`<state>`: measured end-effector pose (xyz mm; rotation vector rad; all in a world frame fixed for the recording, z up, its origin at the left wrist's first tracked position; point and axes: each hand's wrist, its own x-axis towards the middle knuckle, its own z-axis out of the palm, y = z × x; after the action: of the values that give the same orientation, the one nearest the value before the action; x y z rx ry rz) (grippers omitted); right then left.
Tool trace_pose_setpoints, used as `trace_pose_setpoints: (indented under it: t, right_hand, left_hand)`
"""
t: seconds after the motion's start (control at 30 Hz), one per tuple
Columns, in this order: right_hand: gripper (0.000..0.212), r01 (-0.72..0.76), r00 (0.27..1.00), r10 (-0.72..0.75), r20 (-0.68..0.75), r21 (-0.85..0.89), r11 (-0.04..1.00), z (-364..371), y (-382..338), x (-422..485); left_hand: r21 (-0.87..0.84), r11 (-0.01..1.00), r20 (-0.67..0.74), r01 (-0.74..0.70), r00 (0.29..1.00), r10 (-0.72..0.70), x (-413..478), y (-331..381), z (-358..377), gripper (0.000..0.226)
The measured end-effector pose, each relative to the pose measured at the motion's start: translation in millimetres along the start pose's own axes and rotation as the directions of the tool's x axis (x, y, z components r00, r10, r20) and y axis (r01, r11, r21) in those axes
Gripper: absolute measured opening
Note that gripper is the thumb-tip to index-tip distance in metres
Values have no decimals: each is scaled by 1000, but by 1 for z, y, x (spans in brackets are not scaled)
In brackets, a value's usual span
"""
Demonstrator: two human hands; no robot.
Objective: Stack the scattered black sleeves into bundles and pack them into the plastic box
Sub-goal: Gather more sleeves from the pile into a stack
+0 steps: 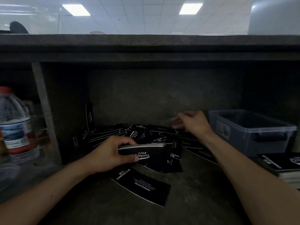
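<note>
Nearest me, one flat black printed card sleeve (141,187) lies alone on the dark shelf floor (203,200); left hand (110,155) grips the bundle of black sleeves (144,154), edges squared for stacking; right hand (193,122) blurs over the scattered pile (159,135), grip I can't tell; clear plastic box (240,140) sits just right, handy for packing

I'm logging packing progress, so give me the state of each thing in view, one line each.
Bundle of black printed card sleeves: stacked, gripped by left hand.
Right hand: over the pile, blurred, grip unclear.
Pile of loose black sleeves: scattered, unstacked.
Single black sleeve in front: lying flat.
Translucent grey plastic box: lid off, upright.
Clear red-capped water bottle: upright, capped.
</note>
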<state>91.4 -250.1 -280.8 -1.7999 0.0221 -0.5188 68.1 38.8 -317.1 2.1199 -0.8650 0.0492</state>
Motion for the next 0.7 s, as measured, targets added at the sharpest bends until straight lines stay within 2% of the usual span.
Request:
trace_pose_setpoints:
  t: [0.1,0.17,0.27,0.37,0.47,0.57,0.63,0.7]
  right_hand:
    - [16,28,986,-30,163,18,999,-2,-7,-5]
    - [10,143,973,-139,185,-6,990,-3,-4,-6]
    - [11,280,947,-247,205,-150,948,-3,-1,-5]
    - [9,246,945,-215,249,-102,964,1,-5,-5]
    - [12,273,897,-227,380,-71,959,9,-10,-12]
    - [20,271,858,-162,487,-161,949,18,-14,-20]
    - [36,196,834,-40,551,-227,954,21,-14,-23]
    - [51,38,789,113,604,-232,972,22,-10,-22]
  left_hand:
    - [0,1000,-11,12,1000,-12,0,-2,1,19]
    - [4,1000,-32,17,999,-17,1,-3,1,21]
    - [-3,1000,-69,21,997,-21,2,-5,1,31]
    - [-45,998,-111,43,993,-47,2,-6,2,46]
    - [-89,994,-122,58,990,-69,2,-7,3,71]
    - [-91,994,-111,62,991,-72,2,-5,2,100]
    - [-84,995,-101,60,992,-68,2,-5,2,105]
    - [-86,995,-90,57,994,-65,1,-5,1,100]
